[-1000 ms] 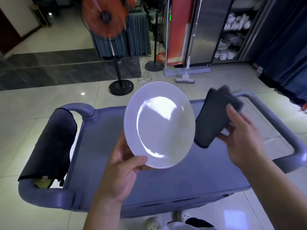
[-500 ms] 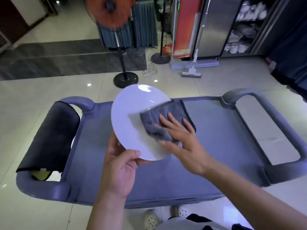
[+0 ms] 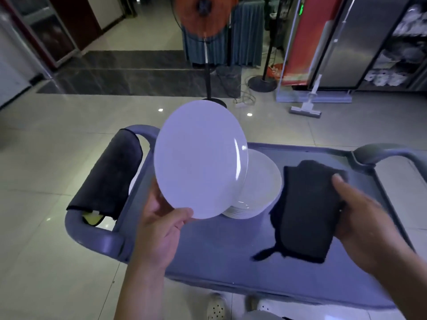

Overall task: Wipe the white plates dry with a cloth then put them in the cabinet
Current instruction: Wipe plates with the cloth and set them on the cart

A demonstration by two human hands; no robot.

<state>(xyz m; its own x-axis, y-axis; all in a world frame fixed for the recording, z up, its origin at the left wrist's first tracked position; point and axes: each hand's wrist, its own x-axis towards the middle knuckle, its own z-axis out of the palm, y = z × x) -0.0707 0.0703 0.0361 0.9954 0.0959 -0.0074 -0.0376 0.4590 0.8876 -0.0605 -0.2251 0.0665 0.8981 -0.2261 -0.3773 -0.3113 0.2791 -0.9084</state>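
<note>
My left hand grips a white plate by its lower rim, thumb on the face, holding it tilted up above the grey cart. My right hand holds a folded dark cloth to the right of the plate, apart from it. Behind the held plate a stack of white plates rests on the cart top, partly hidden. The cabinet with white dishes on its shelves stands at the far right.
A second dark cloth drapes over the cart's left handle. A standing fan with a round base is beyond the cart. A mop leans near a steel unit at the back right. My shoes show below the cart.
My right hand has lifted the cloth off the plate and pulled it to the right. The plate now tilts up more, and the stack behind it has come into view.
</note>
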